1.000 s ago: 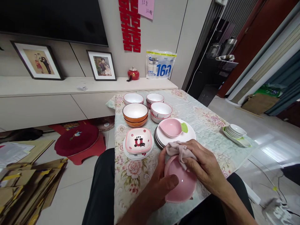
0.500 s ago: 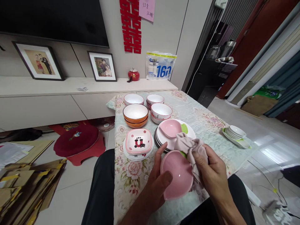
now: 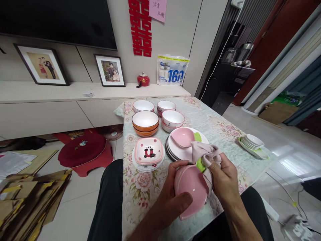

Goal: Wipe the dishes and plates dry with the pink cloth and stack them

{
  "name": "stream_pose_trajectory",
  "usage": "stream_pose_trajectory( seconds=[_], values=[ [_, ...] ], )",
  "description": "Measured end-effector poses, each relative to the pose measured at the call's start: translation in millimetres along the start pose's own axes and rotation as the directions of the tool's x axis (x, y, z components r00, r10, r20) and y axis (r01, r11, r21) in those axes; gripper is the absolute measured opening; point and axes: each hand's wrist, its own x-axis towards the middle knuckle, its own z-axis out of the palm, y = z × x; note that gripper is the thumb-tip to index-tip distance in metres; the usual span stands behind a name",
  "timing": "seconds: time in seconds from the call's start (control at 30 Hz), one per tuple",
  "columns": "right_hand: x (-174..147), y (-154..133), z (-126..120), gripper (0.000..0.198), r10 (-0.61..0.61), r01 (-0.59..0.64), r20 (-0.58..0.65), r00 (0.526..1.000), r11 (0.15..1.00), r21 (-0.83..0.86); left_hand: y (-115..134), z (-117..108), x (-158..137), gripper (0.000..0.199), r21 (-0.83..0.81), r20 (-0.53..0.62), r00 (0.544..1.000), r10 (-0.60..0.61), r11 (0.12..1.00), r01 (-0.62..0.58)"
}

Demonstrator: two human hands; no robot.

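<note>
A pink peach-shaped bowl (image 3: 192,190) with a green leaf edge is tilted over the near part of the table. My left hand (image 3: 170,197) grips its left side, thumb inside the bowl. Bunched in my right hand (image 3: 224,177) is a greyish-pink cloth (image 3: 207,154), which lies against the bowl's right rim by the leaf. Just beyond, a second pink bowl (image 3: 183,137) sits on a stack of plates (image 3: 204,135). Left of them, a square dish with a cat picture (image 3: 148,151) rests on white plates (image 3: 141,168).
Orange-sided bowls (image 3: 145,122) and white bowls with red rims (image 3: 173,118) stand farther back. Small white dishes on a green-edged plate (image 3: 253,142) lie near the right edge of the floral tablecloth (image 3: 144,184). A red stool (image 3: 85,154) and flattened cardboard (image 3: 35,197) are at the left.
The bowl has turned slightly and shifted a little right and down, showing more of its green leaf. The cloth has shifted along the rim. My left fingers have closed in around the bowl.
</note>
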Motion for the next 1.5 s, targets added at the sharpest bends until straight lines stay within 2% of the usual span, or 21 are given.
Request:
stream_pose_trajectory(
  seconds=[0.07,0.1,0.2,0.27,0.33,0.43,0.57,0.67,0.77,0.83,0.9,1.0,1.1,1.17,1.27,1.37,1.43,1.5],
  values=[
    [-2.8,0.3,2.2,0.027,0.077,-0.081,0.047,0.996,0.992,0.097,0.3,-0.5,1.3,0.067,-0.04,-0.006,1.0,0.009,0.999,-0.009],
    [-4.6,-0.7,2.4,0.027,0.07,-0.076,0.072,0.995,0.994,0.084,0.7,-0.4,2.1,0.064,-0.055,-0.015,1.0,0.023,0.998,-0.024],
    [-9.1,-5.7,0.1,0.025,-0.092,0.106,0.102,0.99,0.985,-0.138,1.1,0.3,4.0,0.057,-0.017,-0.04,0.995,0.094,0.995,-0.095],
    [-9.4,-8.1,-2.3,0.023,-0.149,0.175,0.118,0.982,0.953,-0.248,-0.3,0.6,4.2,0.059,0.031,-0.04,0.993,0.113,0.993,-0.111],
    [-7.3,-8.4,-4.3,0.024,-0.09,0.119,0.146,0.985,0.973,-0.199,-2.8,0.3,3.8,0.063,0.033,-0.008,0.996,0.092,0.995,-0.092],
    [-2.6,-5.9,-4.9,0.03,0.015,-0.014,0.199,0.98,1.0,-0.004,-6.1,-0.9,3.6,0.067,-0.007,0.034,0.998,0.044,0.999,-0.044],
    [0.3,-1.3,-2.3,0.026,0.009,-0.016,0.132,0.991,0.999,0.049,-6.3,-2.2,5.0,0.067,-0.033,-0.004,1.0,0.026,0.999,-0.026],
    [1.0,2.5,0.1,0.023,0.023,-0.026,0.074,0.997,0.998,0.05,-5.3,-1.0,5.1,0.061,-0.12,0.02,1.0,-0.002,0.993,0.004],
    [1.6,5.0,2.7,0.026,0.068,-0.071,0.045,0.997,0.995,0.068,-4.2,1.0,4.0,0.054,-0.08,0.009,1.0,0.005,0.997,-0.004],
    [0.6,4.6,4.7,0.026,0.03,-0.029,0.038,0.999,1.0,-0.011,-3.4,1.9,3.6,0.052,-0.033,-0.029,0.998,0.063,0.997,-0.064],
    [-2.8,2.4,6.9,0.023,-0.07,0.077,0.041,0.997,0.976,-0.206,-2.8,2.4,4.1,0.052,-0.027,-0.065,0.991,0.118,0.992,-0.12],
    [-12.8,-2.6,10.6,0.025,-0.239,0.271,0.13,0.962,0.825,-0.496,-2.4,2.9,5.9,0.054,-0.013,-0.147,0.97,0.191,0.981,-0.195],
    [-25.1,-8.0,13.0,0.039,-0.316,0.413,0.266,0.911,0.686,-0.599,-2.7,2.5,7.8,0.052,0.033,-0.243,0.934,0.264,0.964,-0.264],
    [-31.6,-12.4,12.8,0.042,-0.335,0.476,0.338,0.879,0.635,-0.608,-3.7,1.5,9.1,0.051,0.04,-0.267,0.922,0.279,0.96,-0.279],
    [-35.4,-20.2,10.8,0.03,-0.353,0.556,0.432,0.83,0.587,-0.588,-6.8,-1.2,10.7,0.05,0.024,-0.256,0.923,0.286,0.957,-0.29],
    [-32.2,-24.6,10.1,0.023,-0.401,0.657,0.533,0.745,0.577,-0.485,-9.9,-3.8,11.4,0.05,0.029,-0.182,0.954,0.24,0.971,-0.238],
    [-28.9,-23.0,11.7,0.025,-0.478,0.714,0.537,0.695,0.547,-0.438,-10.9,-5.3,11.3,0.052,0.051,-0.113,0.974,0.199,0.98,-0.194],
    [-27.0,-18.3,14.7,0.026,-0.537,0.728,0.493,0.685,0.492,-0.477,-11.5,-6.9,11.1,0.056,0.078,-0.075,0.977,0.197,0.978,-0.191]
  ],
)
